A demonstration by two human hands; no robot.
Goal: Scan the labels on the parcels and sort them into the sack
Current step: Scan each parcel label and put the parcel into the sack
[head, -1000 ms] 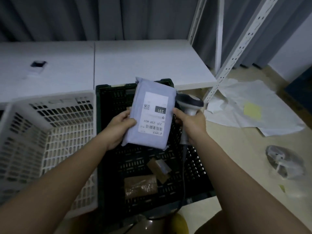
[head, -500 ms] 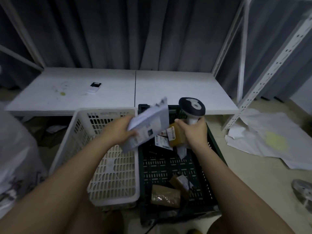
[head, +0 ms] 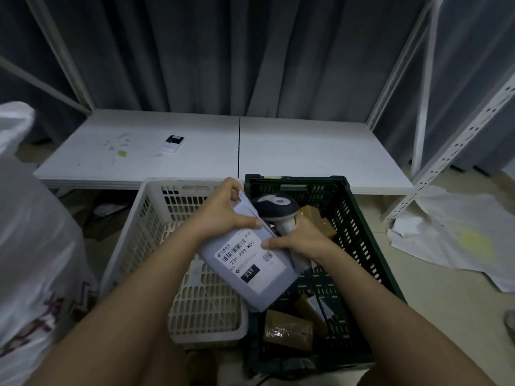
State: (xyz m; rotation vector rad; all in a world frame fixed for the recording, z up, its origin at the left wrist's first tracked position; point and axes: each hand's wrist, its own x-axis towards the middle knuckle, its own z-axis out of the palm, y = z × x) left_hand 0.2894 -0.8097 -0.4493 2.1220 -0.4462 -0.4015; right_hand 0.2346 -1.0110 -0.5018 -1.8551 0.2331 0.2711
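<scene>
My left hand (head: 223, 210) grips the top end of a pale grey mailer parcel (head: 250, 263) with a white label reading 231, held tilted over the gap between two crates. My right hand (head: 298, 240) holds the handle of a barcode scanner (head: 276, 207), and its thumb presses on the parcel's right edge. The scanner's dark head sits just behind the parcel. Brown parcels (head: 287, 327) lie in the dark green crate (head: 359, 246). A white sack (head: 30, 232) stands at the far left.
A white plastic crate (head: 145, 232) stands left of the green one. Behind both runs a low white shelf board (head: 306, 154) with a small device (head: 173, 143) on it. White metal shelf posts (head: 457, 146) rise at right, crumpled white paper (head: 459, 235) lies on the floor.
The parcel has turned label-up and dropped lower between the crates. My right thumb now touches its edge. The view has tilted up and the sack has come into sight at left.
</scene>
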